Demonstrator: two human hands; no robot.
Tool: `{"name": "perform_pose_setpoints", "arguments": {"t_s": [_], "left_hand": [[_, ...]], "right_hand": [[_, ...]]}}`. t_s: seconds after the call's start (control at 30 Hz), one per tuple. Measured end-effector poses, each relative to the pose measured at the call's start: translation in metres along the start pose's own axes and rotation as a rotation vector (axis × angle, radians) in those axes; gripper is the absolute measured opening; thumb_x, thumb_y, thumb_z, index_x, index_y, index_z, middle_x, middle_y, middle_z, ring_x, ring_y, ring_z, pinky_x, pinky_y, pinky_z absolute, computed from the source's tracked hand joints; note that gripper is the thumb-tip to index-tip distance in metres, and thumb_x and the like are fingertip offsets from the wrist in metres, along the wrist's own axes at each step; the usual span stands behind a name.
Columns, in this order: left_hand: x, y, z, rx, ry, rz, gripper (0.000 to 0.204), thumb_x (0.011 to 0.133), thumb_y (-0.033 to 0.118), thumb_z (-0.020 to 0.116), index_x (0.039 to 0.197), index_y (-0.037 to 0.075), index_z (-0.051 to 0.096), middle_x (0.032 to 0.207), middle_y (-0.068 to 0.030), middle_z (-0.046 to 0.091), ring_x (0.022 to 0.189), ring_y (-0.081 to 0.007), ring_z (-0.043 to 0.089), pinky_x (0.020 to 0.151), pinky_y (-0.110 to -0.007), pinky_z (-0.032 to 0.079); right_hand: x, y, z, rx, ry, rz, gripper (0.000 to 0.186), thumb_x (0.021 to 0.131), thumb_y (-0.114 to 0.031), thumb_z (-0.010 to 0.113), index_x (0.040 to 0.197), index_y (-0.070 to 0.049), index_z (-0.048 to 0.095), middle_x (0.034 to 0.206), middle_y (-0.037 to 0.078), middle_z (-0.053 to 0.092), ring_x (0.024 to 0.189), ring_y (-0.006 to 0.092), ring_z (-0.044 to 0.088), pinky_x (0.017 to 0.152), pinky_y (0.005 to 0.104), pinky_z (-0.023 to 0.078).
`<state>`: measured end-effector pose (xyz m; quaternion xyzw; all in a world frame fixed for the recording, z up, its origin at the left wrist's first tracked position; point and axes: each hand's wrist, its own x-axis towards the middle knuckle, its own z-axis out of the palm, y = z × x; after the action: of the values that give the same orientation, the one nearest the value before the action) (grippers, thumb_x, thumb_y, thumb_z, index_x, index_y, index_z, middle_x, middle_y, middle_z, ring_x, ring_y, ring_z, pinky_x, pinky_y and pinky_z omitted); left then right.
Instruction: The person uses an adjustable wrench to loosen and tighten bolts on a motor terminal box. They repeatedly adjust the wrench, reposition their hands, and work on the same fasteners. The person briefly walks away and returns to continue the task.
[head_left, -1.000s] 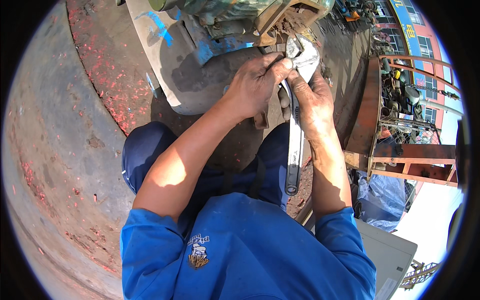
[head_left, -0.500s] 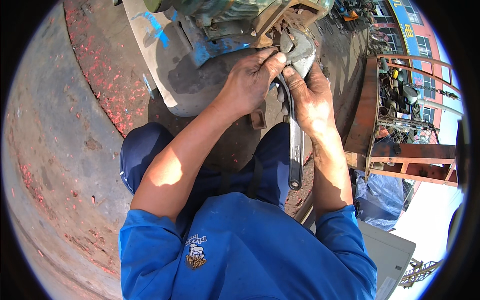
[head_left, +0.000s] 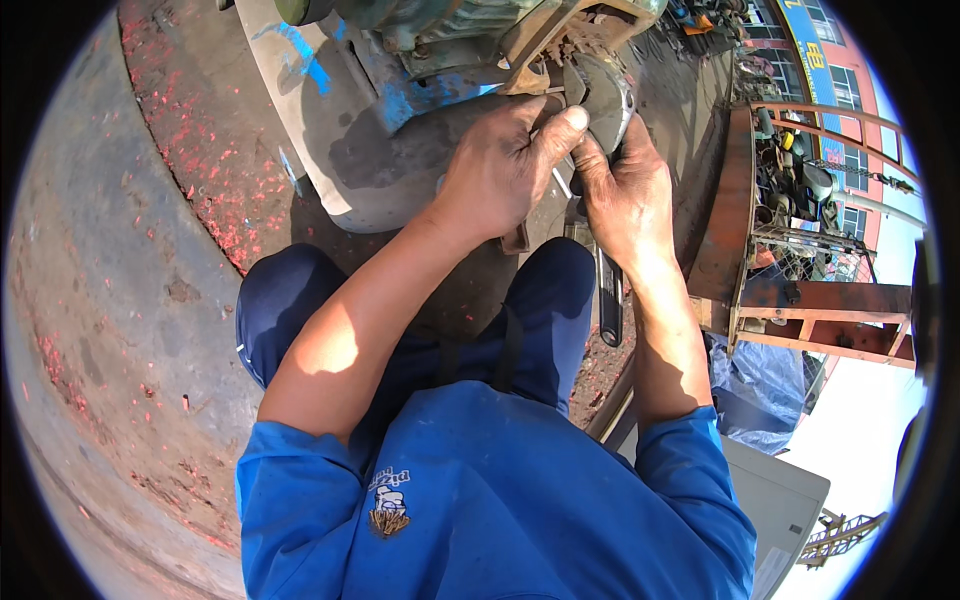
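My left hand (head_left: 498, 172) is closed at the head of a large adjustable wrench (head_left: 604, 100), its thumb pressed on the jaw area. My right hand (head_left: 625, 205) grips the same wrench just to the right, thumb beside my left one. The dark handle runs down behind my right hand and shows near my knee. The jaws are up against the rusty lower part of a green cast machine (head_left: 440, 35); whether they grip a fitting there, I cannot tell. Under the machine is a pale grey base plate (head_left: 325, 185) with blue paint marks.
My bent knees in navy trousers are below the base. Red flakes lie on the stained ground (head_left: 200, 170) at left. At right stand a rusty steel frame (head_left: 820, 300), heaped metal parts, a blue tarp (head_left: 760, 390), a grey metal box (head_left: 770, 490) and a building behind.
The wrench head has moved up toward the machine, turning darker in shade, and its handle has swung right behind my right hand. Both hands have shifted slightly with it.
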<state>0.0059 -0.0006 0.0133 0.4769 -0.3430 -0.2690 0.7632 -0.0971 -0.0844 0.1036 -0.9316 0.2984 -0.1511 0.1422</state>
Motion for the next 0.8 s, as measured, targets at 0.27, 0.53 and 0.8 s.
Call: {"name": "perform_pose_setpoints", "arguments": {"t_s": [0.27,0.53,0.8], "left_hand": [[-0.007,0.028,0.019,0.059,0.194,-0.061,0.052,0.090,0.045,0.069,0.106,-0.005,0.068,0.095,-0.0223,0.069,0.091,-0.0371,0.066,0.084,-0.043,0.051],[-0.011,0.025,0.023,0.110,0.312,0.013,0.044,0.087,0.034,0.075,0.109,-0.004,0.069,0.093,-0.0195,0.070,0.082,-0.0308,0.068,0.076,-0.038,0.054],[-0.008,0.016,0.023,0.023,0.307,0.072,0.046,0.087,0.035,0.076,0.109,-0.005,0.068,0.093,-0.0202,0.071,0.080,-0.0294,0.070,0.074,-0.037,0.054]], "right_hand": [[0.008,0.015,-0.008,-0.237,0.027,-0.179,0.031,0.089,-0.023,0.071,0.094,-0.001,0.050,0.063,0.023,0.063,0.065,0.0458,0.065,0.057,0.0519,0.052],[0.000,-0.007,-0.013,-0.099,-0.078,-0.011,0.035,0.095,-0.026,0.066,0.100,0.004,0.049,0.062,0.027,0.062,0.066,0.0488,0.065,0.056,0.0532,0.051],[-0.001,-0.009,-0.011,-0.062,-0.135,0.049,0.028,0.099,-0.026,0.059,0.108,-0.001,0.052,0.075,0.021,0.066,0.072,0.0390,0.069,0.065,0.0451,0.052]]}}
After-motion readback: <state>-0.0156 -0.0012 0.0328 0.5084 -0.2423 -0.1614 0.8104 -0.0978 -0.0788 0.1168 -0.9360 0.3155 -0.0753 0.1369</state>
